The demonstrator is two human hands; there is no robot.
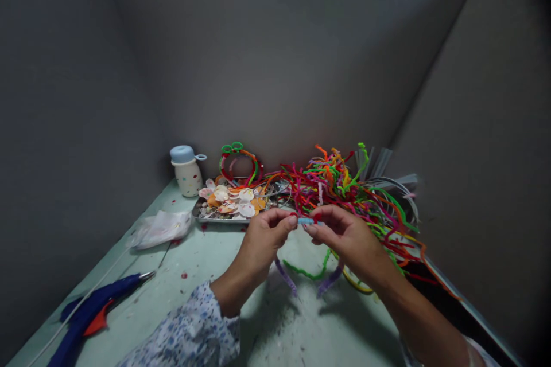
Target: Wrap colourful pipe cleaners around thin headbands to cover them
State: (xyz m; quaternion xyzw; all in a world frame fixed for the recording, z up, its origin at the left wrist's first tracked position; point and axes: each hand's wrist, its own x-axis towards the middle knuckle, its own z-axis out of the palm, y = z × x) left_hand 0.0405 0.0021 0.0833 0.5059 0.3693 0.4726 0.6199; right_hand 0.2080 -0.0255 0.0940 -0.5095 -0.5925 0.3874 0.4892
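Note:
Between my hands is a headband (306, 221) wrapped in pipe cleaner, light blue at its middle with red on both sides. Two purple fuzzy ends hang below my hands, apparently the same band's legs. My left hand (269, 234) pinches it left of the blue part with thumb and fingers. On the other side, my right hand (344, 232) pinches it close to the blue part. My fingers cover much of the band. A green pipe cleaner (307, 275) lies on the table just beneath.
A blue glue gun (92, 309) with a red trigger lies at left, its cord trailing. Behind it are a plastic bag (163, 229) and a white bottle (187, 175). A metal tray (224, 219) holds petal-like pieces. Tangled pipe cleaners (331, 178) pile at back right.

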